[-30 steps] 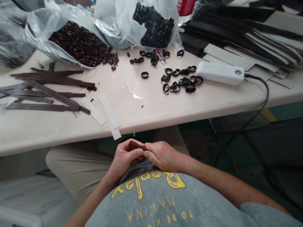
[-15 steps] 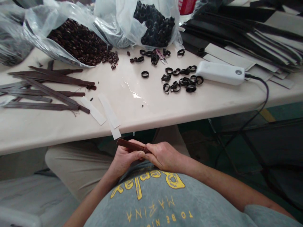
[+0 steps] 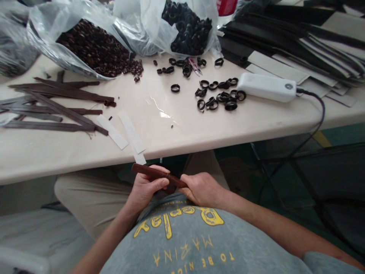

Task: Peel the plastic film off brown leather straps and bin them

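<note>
Between my two hands, just in front of the table edge, is a reddish-brown leather strap (image 3: pixel 151 172) with a rounded free end pointing left. A narrow band crosses it near the middle. My left hand (image 3: pixel 148 186) grips it with the thumb on top, close to that band. My right hand (image 3: pixel 201 186) is closed on the strap's right end, whose tip is hidden in the fingers. Several more dark brown straps (image 3: pixel 65 93) lie in a loose pile at the table's left. White paper strips (image 3: pixel 112 131) lie by the table's front edge, one hanging over it.
Plastic bags of small brown loops (image 3: pixel 91 49) and black loops (image 3: pixel 189 32) stand at the back. Loose black loops (image 3: pixel 225 97) lie beside a white corded device (image 3: pixel 266 87). Small pink-handled snips (image 3: pixel 195 67) lie further back. Black and white strips (image 3: pixel 299 49) are stacked at right.
My hands have moved slightly apart. More of the strap shows between them, its free end now further left and the crossing band visible.
</note>
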The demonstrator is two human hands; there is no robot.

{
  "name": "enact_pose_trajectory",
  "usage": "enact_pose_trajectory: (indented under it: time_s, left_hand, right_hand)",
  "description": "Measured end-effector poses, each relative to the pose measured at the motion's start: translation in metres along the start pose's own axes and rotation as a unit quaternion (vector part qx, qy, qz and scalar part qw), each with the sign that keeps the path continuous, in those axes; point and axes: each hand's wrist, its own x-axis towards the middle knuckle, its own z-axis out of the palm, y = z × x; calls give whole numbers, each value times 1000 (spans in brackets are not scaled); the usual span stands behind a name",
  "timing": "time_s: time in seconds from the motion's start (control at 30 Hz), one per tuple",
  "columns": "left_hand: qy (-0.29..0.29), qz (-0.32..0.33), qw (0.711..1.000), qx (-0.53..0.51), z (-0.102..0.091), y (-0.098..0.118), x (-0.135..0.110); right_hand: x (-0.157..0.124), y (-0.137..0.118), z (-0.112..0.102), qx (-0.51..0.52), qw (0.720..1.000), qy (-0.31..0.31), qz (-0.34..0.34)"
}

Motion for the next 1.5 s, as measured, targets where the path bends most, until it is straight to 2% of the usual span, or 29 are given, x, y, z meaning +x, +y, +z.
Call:
enact_pose_trajectory:
  time_s: [0.17,0.3,0.47,0.57,0.67,0.73,0.83,1.0,1.17,1.27,1.5]
  left_hand:
    - [-15,-19,999,30,7,8,-1]
    - [-37,-36,997,62,13,3,-3]
    - [-52,-20,993,106,14,-1,-3]
    - [-76,44,984,154,10,4,-2]
    - [-76,112,976,168,1,9,0]
    - [-59,124,979,148,-6,10,2]
    - [-45,110,987,111,-13,7,4]
    - [-17,104,992,68,-17,1,1]
    - [9,82,996,27,-23,-6,-1]
    - [1,78,997,10,-24,-9,-1]
    - [-19,24,999,17,-4,-5,-9]
  right_hand:
    - [0,0,-1,-43,999,18,-18]
    - [2,1,1,-55,998,20,-34]
    - [6,0,3,-33,997,49,-55]
    - [5,7,-4,42,996,51,-65]
    - [-1,22,-15,185,979,36,-79]
    - [-4,33,-20,266,960,20,-81]
    - [-8,41,-22,311,948,27,-60]
    - [-8,37,-16,305,948,80,-37]
    - [-9,34,-17,299,950,84,-37]
    - [-8,30,-18,296,952,65,-45]
    - [1,15,-15,238,963,96,-81]
